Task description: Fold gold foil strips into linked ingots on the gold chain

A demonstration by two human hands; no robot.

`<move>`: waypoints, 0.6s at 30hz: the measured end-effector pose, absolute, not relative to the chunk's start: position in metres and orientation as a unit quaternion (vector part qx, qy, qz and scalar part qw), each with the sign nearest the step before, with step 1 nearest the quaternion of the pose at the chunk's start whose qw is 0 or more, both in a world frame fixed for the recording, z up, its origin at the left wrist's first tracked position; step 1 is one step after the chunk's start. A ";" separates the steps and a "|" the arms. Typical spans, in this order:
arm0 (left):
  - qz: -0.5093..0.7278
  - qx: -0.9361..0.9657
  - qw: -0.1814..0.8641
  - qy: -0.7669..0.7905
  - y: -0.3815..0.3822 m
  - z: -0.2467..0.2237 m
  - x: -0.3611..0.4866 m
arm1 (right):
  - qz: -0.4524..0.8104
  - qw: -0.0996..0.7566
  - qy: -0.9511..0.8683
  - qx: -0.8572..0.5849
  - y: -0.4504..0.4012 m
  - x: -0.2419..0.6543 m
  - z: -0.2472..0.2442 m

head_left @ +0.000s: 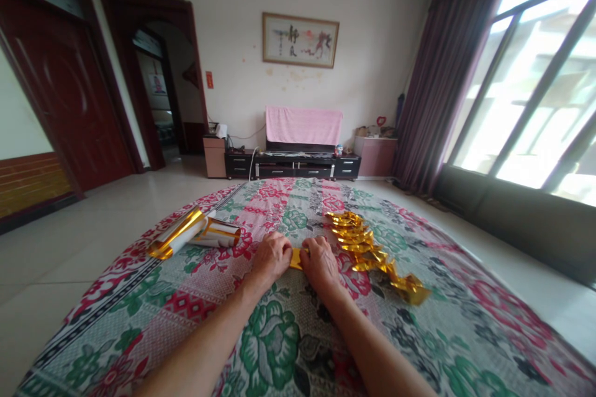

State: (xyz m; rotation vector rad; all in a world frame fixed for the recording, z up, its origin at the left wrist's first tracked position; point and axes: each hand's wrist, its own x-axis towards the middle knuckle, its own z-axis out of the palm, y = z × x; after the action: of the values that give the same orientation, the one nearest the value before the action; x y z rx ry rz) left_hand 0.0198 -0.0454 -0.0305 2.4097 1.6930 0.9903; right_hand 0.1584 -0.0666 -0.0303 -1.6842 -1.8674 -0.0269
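Note:
A small piece of gold foil paper (296, 258) lies low over the flowered tablecloth, between my two hands. My left hand (273, 255) pinches its left end with curled fingers. At its right end my right hand (320, 260) is closed on the same piece. Right of my right hand, a row of several folded gold foil pieces (365, 245) runs diagonally toward the right. To the left of my left hand rest curled gold-and-silver foil sheets (179, 236), partly rolled and overlapping.
The round table (270, 341) wears a red, green and grey flowered cloth. Beyond it stand a low black cabinet (293, 169) and a pink cloth (303, 125) over a screen. A purple curtain (431, 74) hangs by the windows at right.

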 end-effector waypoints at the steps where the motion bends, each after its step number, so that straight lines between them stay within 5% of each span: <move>1: 0.317 0.777 0.019 0.543 -0.046 -0.030 0.020 | -0.008 0.305 -0.709 -0.635 -0.066 0.159 -0.030; 18: 0.221 0.844 0.021 0.488 -0.054 -0.022 0.002 | -0.011 0.291 -0.756 -0.586 -0.083 0.166 -0.025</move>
State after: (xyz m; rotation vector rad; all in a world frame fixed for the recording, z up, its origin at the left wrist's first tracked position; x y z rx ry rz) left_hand 0.0024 -0.0539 -0.0225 2.6171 1.5110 0.6850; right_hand 0.1660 -0.0834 -0.0254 -1.5639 -2.0158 -0.0303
